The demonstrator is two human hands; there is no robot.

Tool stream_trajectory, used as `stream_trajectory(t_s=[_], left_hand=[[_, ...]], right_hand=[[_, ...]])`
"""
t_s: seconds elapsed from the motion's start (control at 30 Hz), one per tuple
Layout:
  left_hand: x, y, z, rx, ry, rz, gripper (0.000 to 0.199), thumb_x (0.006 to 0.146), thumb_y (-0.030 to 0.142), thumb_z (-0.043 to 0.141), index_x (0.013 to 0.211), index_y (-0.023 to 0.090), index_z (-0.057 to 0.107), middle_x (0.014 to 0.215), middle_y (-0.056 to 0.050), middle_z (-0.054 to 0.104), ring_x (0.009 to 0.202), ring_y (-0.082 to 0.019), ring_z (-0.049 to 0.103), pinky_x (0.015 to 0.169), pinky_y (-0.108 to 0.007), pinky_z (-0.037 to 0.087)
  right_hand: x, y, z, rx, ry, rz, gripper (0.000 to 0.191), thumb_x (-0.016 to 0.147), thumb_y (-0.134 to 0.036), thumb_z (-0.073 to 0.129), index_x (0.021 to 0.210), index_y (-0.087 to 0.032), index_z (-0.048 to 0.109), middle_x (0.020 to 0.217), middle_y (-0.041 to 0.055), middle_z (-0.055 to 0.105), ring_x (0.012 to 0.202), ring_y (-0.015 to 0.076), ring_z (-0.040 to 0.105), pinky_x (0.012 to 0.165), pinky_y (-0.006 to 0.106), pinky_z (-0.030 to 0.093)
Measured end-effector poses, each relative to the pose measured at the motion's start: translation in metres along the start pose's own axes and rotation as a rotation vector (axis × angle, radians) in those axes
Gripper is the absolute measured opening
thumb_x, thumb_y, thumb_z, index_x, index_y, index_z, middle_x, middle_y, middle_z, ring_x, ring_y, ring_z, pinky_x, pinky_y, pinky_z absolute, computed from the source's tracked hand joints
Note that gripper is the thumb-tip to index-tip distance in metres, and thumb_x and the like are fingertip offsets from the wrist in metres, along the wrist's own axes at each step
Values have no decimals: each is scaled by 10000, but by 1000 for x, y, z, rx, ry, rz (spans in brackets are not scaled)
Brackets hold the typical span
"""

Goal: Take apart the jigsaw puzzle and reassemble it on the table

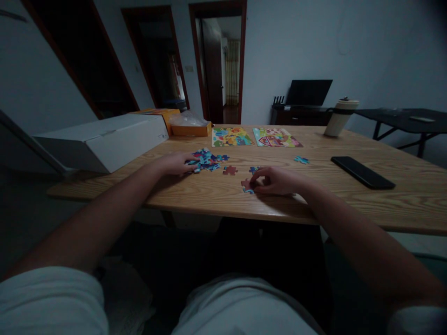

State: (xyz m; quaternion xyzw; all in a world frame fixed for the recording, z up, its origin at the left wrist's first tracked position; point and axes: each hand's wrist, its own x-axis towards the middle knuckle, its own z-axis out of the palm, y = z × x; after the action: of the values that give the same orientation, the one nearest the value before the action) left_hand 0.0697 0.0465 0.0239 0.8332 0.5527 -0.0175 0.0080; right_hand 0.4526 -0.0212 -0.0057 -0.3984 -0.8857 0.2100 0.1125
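My left hand (176,164) rests at the near-left side of a heap of blue jigsaw puzzle pieces (207,158), its fingers stretched out onto them. With thumb and fingertips, my right hand (274,180) grips a reddish-brown and light blue puzzle piece (246,185) lying on the table. Just beyond those fingers is a dark blue piece (253,170), partly hidden by the hand. Between my hands lies a loose reddish-brown piece (230,170). A lone light blue piece (301,159) sits farther to the right.
Two colourful picture boards (232,137) (277,137) lie at the table's far side. A white box (115,137) and an orange box with clear plastic (191,129) stand on the left. On the right are a black phone (361,172) and a cream tumbler (340,118).
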Motion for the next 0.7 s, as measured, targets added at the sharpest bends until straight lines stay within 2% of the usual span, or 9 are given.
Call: stream_trajectory(t_s=[0.07,0.13,0.23,0.33,0.4,0.53,0.63,0.7], left_hand=[[-8,8,4,45,-37,40,567,923,528,479,1408,260,597,1555,-77,460,1365,-294,479,1122,-380,349],[-12,12,6,60,-31,73,574,952,529,421,1429,250,574,1583,-61,421,1421,-276,419,1164,-372,305],[-9,4,5,28,21,64,584,986,531,332,1463,257,530,1546,-29,479,1395,-227,455,1159,-313,313],[3,-6,5,11,111,-16,623,1003,542,270,1486,220,496,1523,-54,506,1380,-221,471,1146,-296,324],[13,-4,7,16,94,-36,640,1004,545,267,1504,197,462,1542,-79,479,1399,-229,449,1147,-309,318],[24,27,14,46,-54,-6,639,1006,561,260,1516,222,439,1571,-101,433,1411,-276,433,1143,-379,316],[27,51,15,68,-85,46,625,1009,567,246,1497,248,468,1577,-98,422,1421,-298,414,1166,-439,263],[30,54,13,50,-89,66,623,1005,576,252,1514,271,443,1600,-76,387,1440,-286,390,1170,-428,256]], right_hand=[[-1,-1,0,-1,-4,-13,290,853,-367,672,1112,-264,754,918,23,733,718,166,611,656,264,424],[-1,-2,0,16,-6,-21,284,862,-371,663,1107,-257,752,925,29,736,721,171,617,660,269,430],[-1,-2,0,47,-3,-21,303,853,-412,680,1099,-251,754,950,46,742,749,190,633,677,284,443],[0,1,1,40,-5,-23,313,849,-440,687,1095,-259,756,953,51,740,756,198,636,679,294,444],[1,2,1,29,-7,-21,300,862,-430,673,1094,-258,752,936,47,737,738,190,628,670,293,439],[1,2,2,41,-14,-50,264,870,-359,657,1093,-250,747,969,41,738,770,182,635,697,287,453],[0,0,1,52,-4,-75,257,866,-325,657,1095,-246,745,1015,44,739,813,183,646,727,286,463],[-1,-1,1,58,-1,-66,258,874,-336,651,1098,-244,743,1012,48,743,804,183,647,717,286,464]])
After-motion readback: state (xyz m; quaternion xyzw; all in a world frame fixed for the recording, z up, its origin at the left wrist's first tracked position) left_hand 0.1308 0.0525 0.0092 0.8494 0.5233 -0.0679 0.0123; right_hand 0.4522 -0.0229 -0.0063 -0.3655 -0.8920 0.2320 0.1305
